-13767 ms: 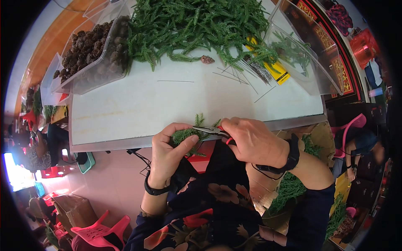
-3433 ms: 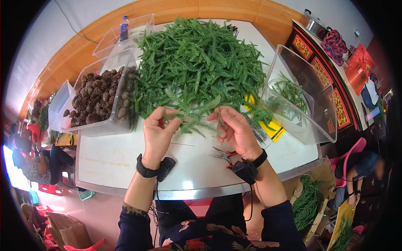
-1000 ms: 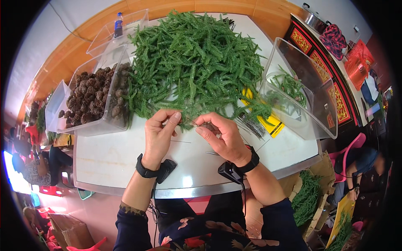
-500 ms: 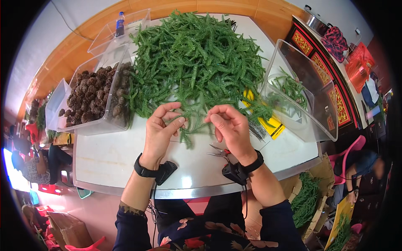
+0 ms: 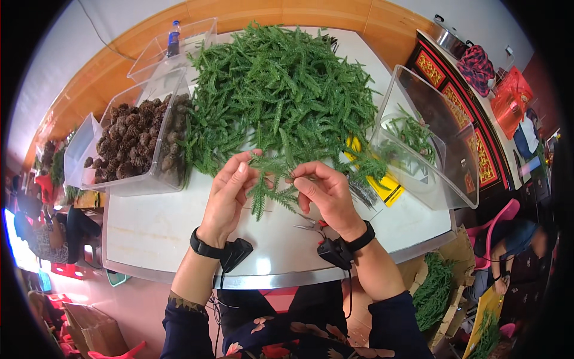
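Between my hands, just above the table's near middle, is a green artificial pine sprig (image 5: 260,192) with several needled tips fanning downward. My left hand (image 5: 226,190) is closed at the sprig's left side, its thumb raised against the fingers. At the other side my right hand (image 5: 327,194) pinches the sprig with thumb and forefinger; the exact grip point is partly hidden. Red-handled pliers (image 5: 312,225) lie on the table beside my right hand. Behind the sprig rises a large heap of green pine sprigs (image 5: 281,90).
A clear bin of pine cones (image 5: 133,139) stands at left on the white table (image 5: 155,239). At right, a clear bin (image 5: 463,191) leans near loose sprigs. A yellow packet (image 5: 390,192) lies by thin dark wires (image 5: 365,194). Seated people are at both sides.
The sprig was blurred and bunched; now its tips hang spread out between my hands. My left thumb has moved up toward the fingertips. The view has shifted slightly.
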Demonstrator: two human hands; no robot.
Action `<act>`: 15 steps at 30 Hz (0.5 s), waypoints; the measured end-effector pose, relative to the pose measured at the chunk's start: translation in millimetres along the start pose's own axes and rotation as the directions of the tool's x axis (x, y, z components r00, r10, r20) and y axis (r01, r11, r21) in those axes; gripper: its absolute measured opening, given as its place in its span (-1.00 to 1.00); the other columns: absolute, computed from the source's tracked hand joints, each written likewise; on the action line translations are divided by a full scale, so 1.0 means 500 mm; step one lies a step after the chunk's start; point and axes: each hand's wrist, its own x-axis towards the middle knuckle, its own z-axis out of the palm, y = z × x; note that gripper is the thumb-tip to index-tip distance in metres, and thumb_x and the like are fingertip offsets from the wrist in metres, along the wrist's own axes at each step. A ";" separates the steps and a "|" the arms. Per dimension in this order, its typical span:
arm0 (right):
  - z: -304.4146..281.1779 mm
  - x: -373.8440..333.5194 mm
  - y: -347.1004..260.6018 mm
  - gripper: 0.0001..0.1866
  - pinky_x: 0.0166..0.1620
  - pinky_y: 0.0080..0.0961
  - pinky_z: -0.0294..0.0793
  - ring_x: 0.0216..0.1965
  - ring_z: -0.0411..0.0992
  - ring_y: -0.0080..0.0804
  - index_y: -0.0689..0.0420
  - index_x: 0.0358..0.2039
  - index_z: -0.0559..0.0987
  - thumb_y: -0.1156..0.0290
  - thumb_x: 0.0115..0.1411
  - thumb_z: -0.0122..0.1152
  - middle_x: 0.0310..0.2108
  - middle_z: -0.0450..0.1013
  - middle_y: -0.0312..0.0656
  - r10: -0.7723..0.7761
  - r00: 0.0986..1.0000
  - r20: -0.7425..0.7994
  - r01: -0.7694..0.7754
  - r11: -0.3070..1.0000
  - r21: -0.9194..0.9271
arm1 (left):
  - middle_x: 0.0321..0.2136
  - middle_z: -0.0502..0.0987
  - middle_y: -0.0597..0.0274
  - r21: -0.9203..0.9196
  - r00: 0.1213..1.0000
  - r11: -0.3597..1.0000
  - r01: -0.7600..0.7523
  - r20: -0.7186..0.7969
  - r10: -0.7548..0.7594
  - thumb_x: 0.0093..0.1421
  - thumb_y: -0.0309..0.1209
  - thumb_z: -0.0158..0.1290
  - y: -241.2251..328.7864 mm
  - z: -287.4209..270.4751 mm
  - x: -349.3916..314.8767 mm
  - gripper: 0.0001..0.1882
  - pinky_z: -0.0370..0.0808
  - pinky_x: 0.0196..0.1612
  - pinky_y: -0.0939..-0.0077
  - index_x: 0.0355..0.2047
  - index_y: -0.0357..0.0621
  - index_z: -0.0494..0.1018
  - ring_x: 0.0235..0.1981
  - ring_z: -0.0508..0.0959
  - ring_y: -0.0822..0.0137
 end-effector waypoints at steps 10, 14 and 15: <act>0.019 -0.004 -0.003 -0.84 -0.39 -0.71 0.44 -0.43 0.44 -0.64 0.27 -0.14 0.47 0.58 0.27 0.16 -0.18 0.42 -0.21 -0.234 0.972 -0.035 0.222 0.954 -0.201 | -0.36 0.56 0.36 0.154 0.997 0.987 -0.038 -0.063 0.048 0.23 -0.52 0.14 -0.014 -0.011 0.001 -0.83 0.45 -0.20 0.71 -0.16 -0.25 0.52 -0.35 0.51 0.56; 0.023 -0.008 -0.010 -0.80 -0.37 -0.72 0.45 -0.41 0.45 -0.63 0.28 -0.10 0.46 0.60 0.25 0.17 -0.16 0.40 -0.20 -0.300 0.951 -0.069 0.294 0.952 -0.088 | -0.40 0.54 0.41 0.388 0.981 0.911 -0.138 -0.075 0.181 0.17 -0.55 0.20 -0.025 -0.022 0.004 -0.86 0.39 -0.29 0.75 -0.24 -0.25 0.54 -0.39 0.45 0.62; 0.027 -0.009 -0.010 -0.77 -0.38 -0.72 0.45 -0.40 0.46 -0.63 0.29 -0.08 0.46 0.60 0.25 0.17 -0.18 0.41 -0.21 -0.276 0.959 -0.064 0.274 0.961 -0.028 | -0.42 0.53 0.43 0.409 0.974 0.898 -0.164 -0.074 0.212 0.17 -0.56 0.20 -0.029 -0.020 0.003 -0.86 0.37 -0.30 0.76 -0.25 -0.24 0.54 -0.40 0.44 0.63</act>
